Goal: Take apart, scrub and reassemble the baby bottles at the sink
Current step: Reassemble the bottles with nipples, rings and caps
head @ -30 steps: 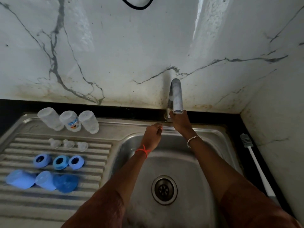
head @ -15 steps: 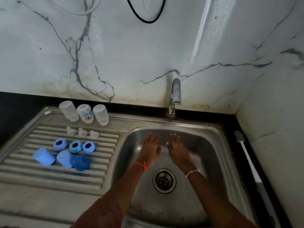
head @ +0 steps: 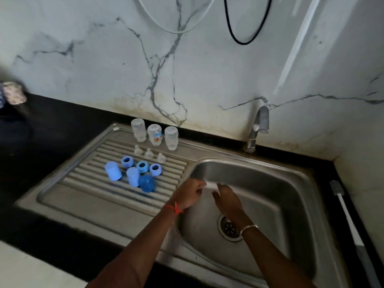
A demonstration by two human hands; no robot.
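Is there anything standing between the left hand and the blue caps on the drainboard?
Nothing visible does. The left hand is over the left edge of the sink, and only bare drainboard lies between it and the nearest dark blue cap.

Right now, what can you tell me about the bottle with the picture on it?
The picture bottle is clear plastic with a blue and orange cartoon print. It has no cap or teat on. It stands upright, seemingly mouth down, at the back of the drainboard, in the middle between two plain bottles. Nothing holds it.
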